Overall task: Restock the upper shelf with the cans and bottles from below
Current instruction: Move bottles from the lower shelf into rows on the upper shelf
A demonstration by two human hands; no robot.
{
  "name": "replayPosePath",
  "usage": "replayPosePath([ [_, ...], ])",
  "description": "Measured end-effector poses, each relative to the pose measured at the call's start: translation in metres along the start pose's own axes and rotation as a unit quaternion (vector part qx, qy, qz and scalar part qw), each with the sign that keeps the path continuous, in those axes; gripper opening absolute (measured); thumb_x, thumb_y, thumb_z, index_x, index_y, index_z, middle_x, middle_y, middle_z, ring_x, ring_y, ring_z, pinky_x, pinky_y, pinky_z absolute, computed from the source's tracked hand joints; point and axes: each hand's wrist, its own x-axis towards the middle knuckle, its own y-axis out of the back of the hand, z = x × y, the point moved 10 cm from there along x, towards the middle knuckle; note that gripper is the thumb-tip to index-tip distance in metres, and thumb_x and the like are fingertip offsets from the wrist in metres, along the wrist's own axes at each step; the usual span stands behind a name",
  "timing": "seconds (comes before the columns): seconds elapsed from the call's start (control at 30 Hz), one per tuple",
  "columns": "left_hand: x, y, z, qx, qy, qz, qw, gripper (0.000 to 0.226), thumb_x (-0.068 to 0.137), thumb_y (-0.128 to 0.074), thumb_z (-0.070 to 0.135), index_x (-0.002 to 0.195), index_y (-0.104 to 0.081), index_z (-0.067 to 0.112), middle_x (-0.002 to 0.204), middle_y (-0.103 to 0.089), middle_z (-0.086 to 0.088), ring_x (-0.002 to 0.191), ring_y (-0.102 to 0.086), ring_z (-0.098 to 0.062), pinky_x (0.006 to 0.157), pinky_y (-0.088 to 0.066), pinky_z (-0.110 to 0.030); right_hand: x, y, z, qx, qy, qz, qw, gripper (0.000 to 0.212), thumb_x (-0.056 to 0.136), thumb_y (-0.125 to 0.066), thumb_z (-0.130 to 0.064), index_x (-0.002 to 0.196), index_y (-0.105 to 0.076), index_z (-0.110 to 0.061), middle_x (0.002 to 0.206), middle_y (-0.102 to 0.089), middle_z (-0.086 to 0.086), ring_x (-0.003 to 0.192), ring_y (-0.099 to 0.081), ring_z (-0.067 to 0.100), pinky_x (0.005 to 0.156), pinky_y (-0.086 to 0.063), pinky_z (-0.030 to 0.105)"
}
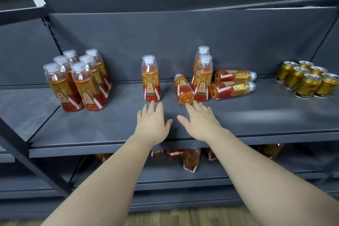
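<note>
Left hand (152, 124) and right hand (200, 124), grips spread, over upper shelf (256, 121); toppled bottle (184, 89) at right fingertips (189, 106), cans (308, 80) well apart.

"东鹏" is printed in red on the upright bottles (150, 79); smaller label print and the gold cans (307, 83) cannot be read.

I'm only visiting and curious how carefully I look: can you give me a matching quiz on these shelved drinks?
Things: 1 gold cans; 2 six-bottle group; 3 bottle at left hand; 4 bottle at right hand.
Places: A lying down, base toward us; B right end of shelf; C standing alone; D left end of shelf.
Pairs: 1-B, 2-D, 3-C, 4-A.
</note>
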Motion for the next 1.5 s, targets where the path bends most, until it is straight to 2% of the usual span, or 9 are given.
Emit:
replayPosePath([
  [0.2,0.021,0.002,0.005,0.009,-0.011,-0.011,1.000,0.071,0.100,-0.045,0.051,0.157,-0.016,0.018,0.165,-0.015,-0.008,0.151,-0.013,-0.032,0.123,-0.016,-0.050,0.015,0.012,0.007,0.015,-0.004,0.012,1.000,0.071,0.101,-0.028,-0.062,0.159,-0.014,-0.024,0.168,-0.009,0.005,0.154,-0.007,0.028,0.125,-0.009,0.048],
  [0.4,0.052,0.003,-0.005,-0.003,-0.007,-0.008,1.000,0.065,0.099,-0.047,0.051,0.152,-0.026,0.019,0.160,-0.028,-0.006,0.148,-0.024,-0.031,0.119,-0.026,-0.051,0.036,0.018,0.007,0.021,-0.006,0.019,1.000,0.068,0.101,-0.031,-0.061,0.158,-0.020,-0.025,0.166,-0.015,0.003,0.152,-0.014,0.028,0.123,-0.019,0.048],
  [0.57,0.074,0.005,-0.016,-0.007,-0.012,0.006,1.000,0.060,0.099,-0.047,0.049,0.147,-0.034,0.016,0.154,-0.036,-0.009,0.143,-0.030,-0.033,0.117,-0.029,-0.050,0.058,0.025,-0.003,0.007,0.001,0.016,1.000,0.068,0.102,-0.031,-0.059,0.159,-0.017,-0.024,0.167,-0.012,0.004,0.153,-0.010,0.028,0.123,-0.016,0.047],
  [0.67,0.086,0.007,-0.025,-0.016,-0.008,0.017,1.000,0.049,0.099,-0.049,0.047,0.136,-0.043,0.016,0.147,-0.042,-0.009,0.138,-0.037,-0.032,0.115,-0.033,-0.048,0.073,0.027,-0.012,0.007,0.011,0.023,1.000,0.067,0.102,-0.032,-0.059,0.158,-0.019,-0.024,0.166,-0.017,0.003,0.152,-0.014,0.027,0.122,-0.018,0.045],
  [0.83,0.096,0.022,-0.040,-0.029,-0.004,0.072,0.997,0.033,0.098,-0.050,0.041,0.118,-0.050,0.014,0.122,-0.053,-0.009,0.113,-0.050,-0.029,0.095,-0.044,-0.040,0.094,0.030,-0.022,0.000,0.025,0.037,0.999,0.065,0.103,-0.034,-0.057,0.157,-0.024,-0.024,0.162,-0.026,0.003,0.146,-0.026,0.027,0.117,-0.029,0.044],
  [0.9,0.099,0.027,-0.049,-0.036,0.011,0.084,0.996,0.031,0.099,-0.048,0.039,0.116,-0.051,0.014,0.119,-0.053,-0.008,0.111,-0.050,-0.029,0.091,-0.045,-0.040,0.102,0.030,-0.025,-0.001,0.025,0.035,0.999,0.065,0.103,-0.034,-0.057,0.157,-0.025,-0.022,0.161,-0.027,0.003,0.146,-0.027,0.028,0.116,-0.031,0.045],
  [1.2,0.117,0.034,-0.080,-0.072,0.058,0.093,0.991,0.045,0.097,-0.053,0.044,0.130,-0.044,0.015,0.131,-0.051,-0.008,0.118,-0.049,-0.031,0.093,-0.044,-0.043,0.135,0.027,-0.036,-0.010,0.031,0.032,0.999,0.067,0.102,-0.034,-0.057,0.157,-0.024,-0.022,0.163,-0.023,0.005,0.149,-0.020,0.028,0.120,-0.026,0.047],
  [1.37,0.136,0.025,-0.090,-0.157,0.079,0.082,0.981,0.078,0.088,-0.065,0.051,0.145,-0.029,0.013,0.141,-0.046,-0.009,0.129,-0.046,-0.033,0.101,-0.044,-0.049,0.155,0.025,-0.033,-0.028,0.015,0.034,0.999,0.067,0.102,-0.037,-0.055,0.157,-0.024,-0.018,0.162,-0.023,0.007,0.148,-0.021,0.030,0.120,-0.026,0.046],
  [1.5,0.153,0.015,-0.086,-0.235,0.073,0.073,0.966,0.087,0.078,-0.073,0.056,0.142,-0.026,0.020,0.135,-0.049,-0.005,0.120,-0.053,-0.031,0.096,-0.048,-0.051,0.174,0.028,-0.027,-0.042,-0.017,0.043,0.998,0.070,0.102,-0.044,-0.050,0.157,-0.019,-0.015,0.162,-0.021,0.010,0.149,-0.018,0.032,0.121,-0.022,0.046],
])
